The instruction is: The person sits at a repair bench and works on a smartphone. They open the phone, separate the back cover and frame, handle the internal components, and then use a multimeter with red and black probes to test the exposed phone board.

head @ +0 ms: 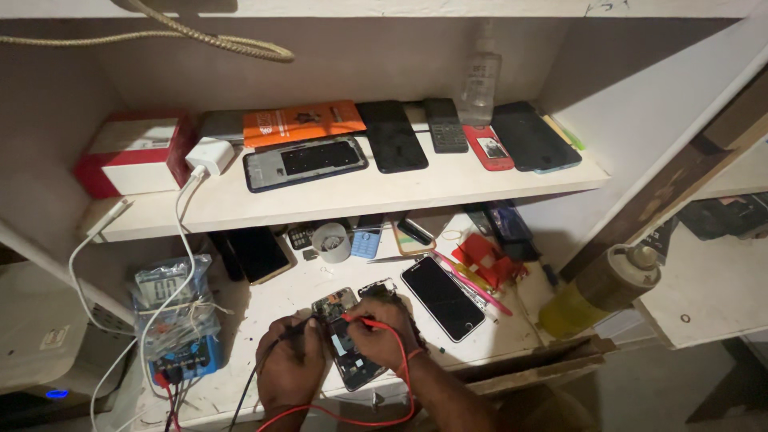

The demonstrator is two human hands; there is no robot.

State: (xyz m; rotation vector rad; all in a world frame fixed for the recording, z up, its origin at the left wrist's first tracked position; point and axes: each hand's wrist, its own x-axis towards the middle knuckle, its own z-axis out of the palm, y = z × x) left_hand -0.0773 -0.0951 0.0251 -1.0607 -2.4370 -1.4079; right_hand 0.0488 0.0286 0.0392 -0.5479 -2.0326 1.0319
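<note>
An opened phone (346, 340) with its circuit board exposed lies on the white worktop (280, 296) in front of me. My left hand (290, 370) holds a black test probe (302, 326) whose tip touches the board. My right hand (382, 332) holds a red test probe (358, 320) against the same board, its red lead (400, 392) looping back under my wrist. Both leads run left to a multimeter (172, 316) wrapped in clear plastic.
A black smartphone (442, 297) lies right of the open phone, beside a pink pen (468, 282) and red parts (484, 258). The shelf (360, 196) above carries several phones, a phone frame (306, 162), boxes and a white charger (210, 154). A yellow bottle (596, 292) stands right.
</note>
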